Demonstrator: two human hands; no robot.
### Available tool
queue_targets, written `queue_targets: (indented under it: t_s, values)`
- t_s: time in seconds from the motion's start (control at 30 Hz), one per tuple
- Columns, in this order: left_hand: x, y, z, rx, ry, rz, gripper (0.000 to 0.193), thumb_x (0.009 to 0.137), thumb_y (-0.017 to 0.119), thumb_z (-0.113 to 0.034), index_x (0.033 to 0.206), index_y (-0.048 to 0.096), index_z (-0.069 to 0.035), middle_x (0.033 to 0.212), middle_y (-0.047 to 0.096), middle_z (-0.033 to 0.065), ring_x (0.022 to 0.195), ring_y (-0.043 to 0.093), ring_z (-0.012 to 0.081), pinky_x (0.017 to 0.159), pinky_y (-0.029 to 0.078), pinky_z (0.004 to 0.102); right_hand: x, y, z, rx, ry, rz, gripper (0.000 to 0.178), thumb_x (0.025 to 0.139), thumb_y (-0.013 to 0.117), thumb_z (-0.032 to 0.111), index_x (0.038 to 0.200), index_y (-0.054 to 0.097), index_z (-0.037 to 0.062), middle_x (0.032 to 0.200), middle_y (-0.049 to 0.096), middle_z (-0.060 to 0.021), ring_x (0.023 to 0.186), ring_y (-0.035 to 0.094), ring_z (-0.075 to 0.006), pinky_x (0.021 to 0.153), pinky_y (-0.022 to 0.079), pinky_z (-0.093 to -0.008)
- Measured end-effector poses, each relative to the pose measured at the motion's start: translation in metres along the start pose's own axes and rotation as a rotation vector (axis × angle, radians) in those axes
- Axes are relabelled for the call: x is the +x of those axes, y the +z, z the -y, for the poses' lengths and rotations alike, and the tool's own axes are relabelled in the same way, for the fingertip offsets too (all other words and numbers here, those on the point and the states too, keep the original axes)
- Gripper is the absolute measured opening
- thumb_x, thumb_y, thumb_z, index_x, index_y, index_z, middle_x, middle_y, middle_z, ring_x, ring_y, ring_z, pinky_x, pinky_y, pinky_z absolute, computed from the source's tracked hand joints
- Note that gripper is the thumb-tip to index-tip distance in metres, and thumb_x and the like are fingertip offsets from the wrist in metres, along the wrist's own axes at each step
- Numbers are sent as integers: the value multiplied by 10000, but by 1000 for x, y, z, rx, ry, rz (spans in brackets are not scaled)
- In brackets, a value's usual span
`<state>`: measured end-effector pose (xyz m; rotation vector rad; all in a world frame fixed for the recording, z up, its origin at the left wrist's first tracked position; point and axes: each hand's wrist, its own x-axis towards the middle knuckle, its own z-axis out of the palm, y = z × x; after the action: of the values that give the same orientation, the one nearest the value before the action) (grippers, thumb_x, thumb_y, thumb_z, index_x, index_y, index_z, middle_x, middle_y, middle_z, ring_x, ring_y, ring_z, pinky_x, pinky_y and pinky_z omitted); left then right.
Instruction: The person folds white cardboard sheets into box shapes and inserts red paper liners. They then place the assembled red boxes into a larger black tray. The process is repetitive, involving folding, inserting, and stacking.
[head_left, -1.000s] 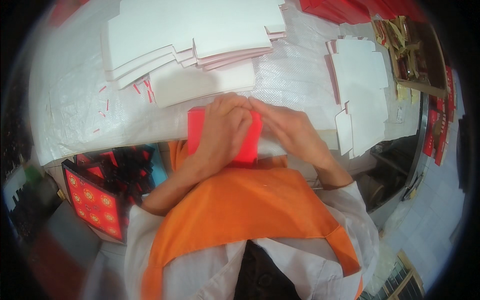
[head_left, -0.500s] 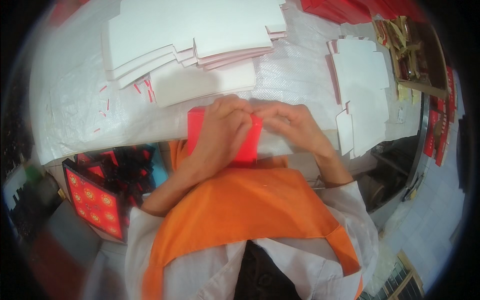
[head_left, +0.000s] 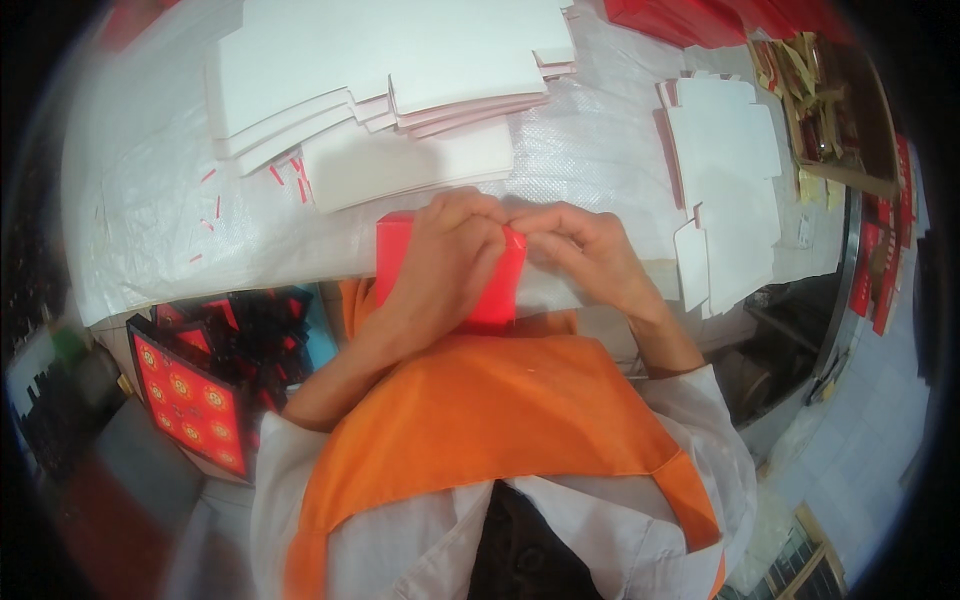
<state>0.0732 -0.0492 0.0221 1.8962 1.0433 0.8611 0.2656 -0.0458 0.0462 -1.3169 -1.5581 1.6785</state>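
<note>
A red box (head_left: 503, 285) is held upright at the table's near edge, close to my orange apron. Across its top and front lies my left hand (head_left: 452, 250), fingers curled over the upper edge and closed on it. At the box's upper right corner, my right hand (head_left: 580, 240) has its thumb and fingertips pinched together on the edge. The fingertips of both hands nearly meet there, and the exact fold or flap between them is hidden. Just beyond lies a stack of flat white card blanks (head_left: 410, 170), with red edges showing on some.
More white blanks (head_left: 725, 170) lie at the right of the plastic-covered table (head_left: 600, 130). Thin red strips (head_left: 300, 180) are scattered at the left. A carton (head_left: 850, 110) of wrapped items stands far right. Printed red-and-black boxes (head_left: 190, 400) fill the space below left.
The right fingertips have shifted very slightly at the box's upper right corner, where a bit more of the edge shows. Both hands otherwise keep their hold.
</note>
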Motion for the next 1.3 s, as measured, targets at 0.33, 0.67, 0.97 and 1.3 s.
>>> queue_targets:
  t_s: [0.33, 0.67, 0.97, 1.3]
  values:
    - [0, 0, 0, -27, 7, 8, 117, 729, 586, 14, 814, 520, -33, 962, 511, 89, 956, 471, 271, 851, 358, 356, 2, 1, 3, 29, 59, -17, 123, 848, 564, 72, 943, 603, 4, 952, 641, -61, 884, 601, -127, 787, 478, -244]
    - [1, -2, 1, -61, -2, 29, 109, 741, 583, 13, 823, 525, -32, 987, 509, 87, 975, 469, 261, 866, 358, 345, 3, 2, 7, -120, -15, -33, 113, 830, 583, 78, 926, 608, 23, 907, 646, -52, 823, 615, -133, 741, 491, -249]
    - [2, -1, -1, -34, -17, 41, 94, 744, 577, 5, 821, 541, -35, 1011, 518, 79, 1000, 466, 258, 876, 349, 342, 4, 0, 9, -221, -52, -15, 105, 837, 558, 85, 907, 563, 7, 874, 638, -72, 786, 622, -168, 712, 495, -266]
    - [5, 0, 1, -15, 0, 32, 73, 747, 567, 2, 809, 535, -19, 991, 525, 99, 968, 478, 277, 839, 374, 347, 6, -1, 10, -68, 65, 24, 102, 850, 544, 51, 921, 565, -19, 837, 611, -37, 796, 562, -88, 731, 466, -238]
